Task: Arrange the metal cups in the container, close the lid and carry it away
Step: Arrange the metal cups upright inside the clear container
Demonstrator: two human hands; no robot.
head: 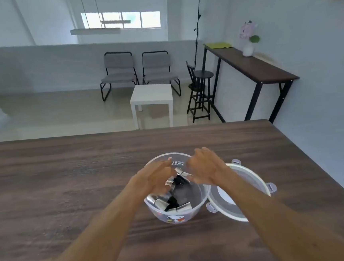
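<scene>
Both hands (160,177) (204,168) reached into the bowl (198,203), grip unclear from blur; loosely piled cups (162,202) could block the lid (253,187).

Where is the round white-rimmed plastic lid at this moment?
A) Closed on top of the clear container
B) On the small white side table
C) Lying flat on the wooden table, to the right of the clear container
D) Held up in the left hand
C: the round white-rimmed plastic lid lies flat on the dark wooden table, right of the open clear plastic container.
</scene>
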